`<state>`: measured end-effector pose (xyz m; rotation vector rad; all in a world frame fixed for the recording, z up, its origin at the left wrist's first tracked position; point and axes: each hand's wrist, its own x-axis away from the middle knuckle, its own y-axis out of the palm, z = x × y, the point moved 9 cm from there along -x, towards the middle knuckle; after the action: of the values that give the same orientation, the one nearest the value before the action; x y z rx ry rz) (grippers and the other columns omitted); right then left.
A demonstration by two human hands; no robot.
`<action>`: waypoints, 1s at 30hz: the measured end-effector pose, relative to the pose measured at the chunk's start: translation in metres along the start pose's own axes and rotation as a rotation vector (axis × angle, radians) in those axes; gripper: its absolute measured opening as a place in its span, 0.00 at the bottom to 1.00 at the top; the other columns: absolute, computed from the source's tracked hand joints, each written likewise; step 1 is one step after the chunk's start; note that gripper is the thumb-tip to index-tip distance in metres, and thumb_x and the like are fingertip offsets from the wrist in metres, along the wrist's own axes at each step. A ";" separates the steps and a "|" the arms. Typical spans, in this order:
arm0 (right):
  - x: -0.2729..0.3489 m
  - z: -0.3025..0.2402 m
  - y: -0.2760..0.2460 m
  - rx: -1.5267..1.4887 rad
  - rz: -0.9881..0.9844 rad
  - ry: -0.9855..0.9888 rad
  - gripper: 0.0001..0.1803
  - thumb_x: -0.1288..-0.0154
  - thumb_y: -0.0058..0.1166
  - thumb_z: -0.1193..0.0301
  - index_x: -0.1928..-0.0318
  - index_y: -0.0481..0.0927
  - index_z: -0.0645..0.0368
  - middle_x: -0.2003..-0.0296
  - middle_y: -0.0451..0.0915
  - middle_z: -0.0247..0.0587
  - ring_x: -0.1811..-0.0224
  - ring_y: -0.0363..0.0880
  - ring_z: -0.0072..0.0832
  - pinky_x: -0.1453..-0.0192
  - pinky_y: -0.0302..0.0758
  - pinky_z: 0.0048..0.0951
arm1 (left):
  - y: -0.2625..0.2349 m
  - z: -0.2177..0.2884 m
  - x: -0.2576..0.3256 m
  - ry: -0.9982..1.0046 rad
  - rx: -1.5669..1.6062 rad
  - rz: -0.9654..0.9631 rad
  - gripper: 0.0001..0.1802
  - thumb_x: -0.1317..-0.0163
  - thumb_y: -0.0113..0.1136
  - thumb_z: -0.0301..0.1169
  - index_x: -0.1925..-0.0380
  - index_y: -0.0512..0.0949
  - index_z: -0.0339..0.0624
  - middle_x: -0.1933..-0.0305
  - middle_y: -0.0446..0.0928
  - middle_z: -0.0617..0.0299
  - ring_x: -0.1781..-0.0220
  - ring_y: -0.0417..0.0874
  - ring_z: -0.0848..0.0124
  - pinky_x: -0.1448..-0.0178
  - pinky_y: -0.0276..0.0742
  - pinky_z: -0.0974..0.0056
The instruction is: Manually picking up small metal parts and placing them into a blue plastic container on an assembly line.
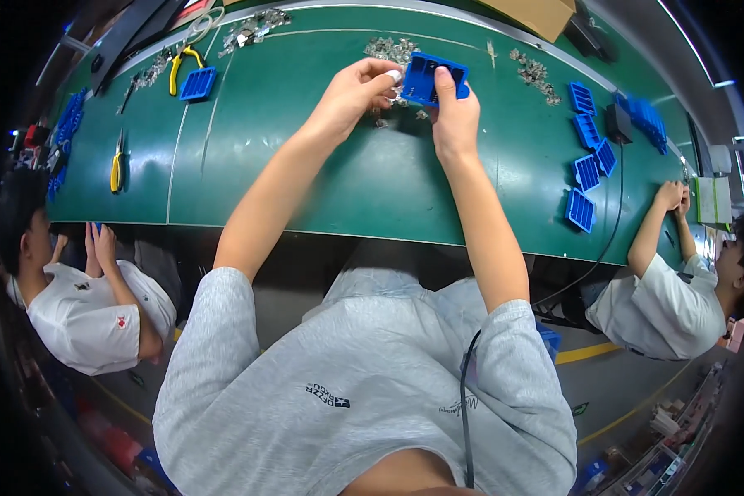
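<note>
Near the person, the green table point(372, 182) lies bare below both raised hands, from the white line at left to the black cable point(616, 215) at right. On the far side, heaps of small metal parts point(392, 50) crowd the edge. To the right, blue trays point(587, 169) and a dark box point(618, 122) block the way. At left lie yellow-handled pliers point(117, 169), another blue tray point(198, 83) and, probably, more metal scraps point(153, 73). Co-workers close off both ends.

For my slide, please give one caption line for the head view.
Both hands, left hand and right hand, hold a blue slotted tray above a green workbench scattered with small metal parts.
</note>
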<state>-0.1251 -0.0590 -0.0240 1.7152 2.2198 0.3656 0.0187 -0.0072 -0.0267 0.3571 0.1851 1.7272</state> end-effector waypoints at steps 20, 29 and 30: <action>0.003 -0.001 0.017 -0.105 -0.202 0.132 0.23 0.27 0.44 0.58 0.46 0.68 0.67 0.53 0.78 0.50 0.54 0.82 0.39 0.49 0.81 0.39 | 0.000 0.026 0.003 0.283 -0.336 -0.073 0.13 0.34 0.56 0.35 0.54 0.76 0.39 0.66 0.75 0.68 0.66 0.72 0.81 0.61 0.69 0.74; 0.018 0.014 0.044 -0.146 -0.332 0.314 0.28 0.24 0.27 0.53 0.42 0.66 0.65 0.48 0.74 0.50 0.46 0.76 0.40 0.40 0.75 0.49 | 0.015 0.070 0.032 0.946 -0.895 0.150 0.07 0.37 0.58 0.26 0.60 0.78 0.39 0.58 0.77 0.58 0.57 0.78 0.64 0.55 0.75 0.64; 0.019 0.016 0.046 -0.128 -0.349 0.317 0.29 0.24 0.25 0.52 0.42 0.66 0.65 0.47 0.74 0.49 0.45 0.76 0.39 0.38 0.74 0.49 | 0.016 0.068 0.033 0.942 -0.896 0.148 0.07 0.38 0.58 0.26 0.60 0.78 0.39 0.58 0.77 0.58 0.55 0.78 0.62 0.56 0.76 0.63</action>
<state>-0.0823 -0.0285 -0.0224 1.2405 2.5932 0.7142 0.0222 0.0166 0.0466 -1.1341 0.0394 1.8167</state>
